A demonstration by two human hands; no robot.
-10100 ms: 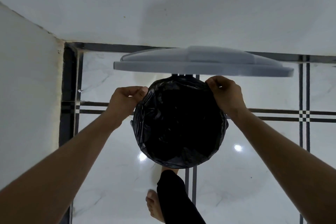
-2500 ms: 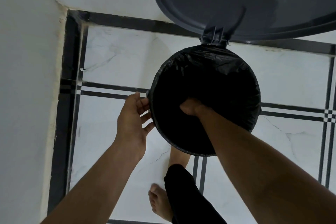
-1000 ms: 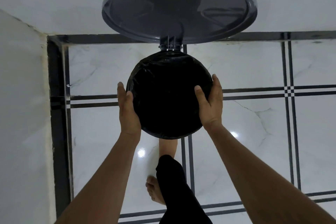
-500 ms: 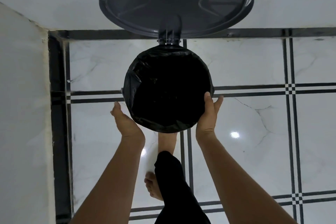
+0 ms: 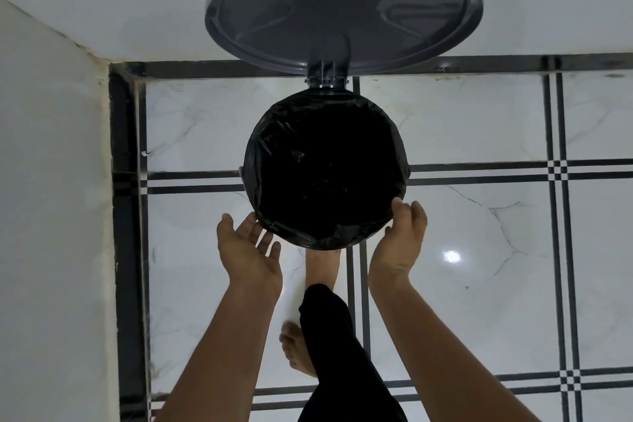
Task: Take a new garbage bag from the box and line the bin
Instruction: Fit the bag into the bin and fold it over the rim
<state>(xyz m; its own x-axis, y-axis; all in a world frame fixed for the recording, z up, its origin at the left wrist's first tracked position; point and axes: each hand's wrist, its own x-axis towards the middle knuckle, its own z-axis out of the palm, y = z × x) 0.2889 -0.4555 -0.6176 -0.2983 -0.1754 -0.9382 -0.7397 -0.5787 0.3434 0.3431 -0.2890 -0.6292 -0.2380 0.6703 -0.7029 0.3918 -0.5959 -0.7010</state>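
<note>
The black garbage bag (image 5: 325,168) is lining the pedal bin (image 5: 240,171); left hand (image 5: 248,252) at seven o'clock and right hand (image 5: 400,243) at five are hovering, each grip wide, holding nothing; a loose hem could slip inward.

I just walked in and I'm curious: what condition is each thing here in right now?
Bin lid: raised, open.
Black garbage bag: lining the bin, edge folded over the rim.
Left hand: open, beside the bin's near edge.
Right hand: open, fingertips at the bag's edge.
</note>
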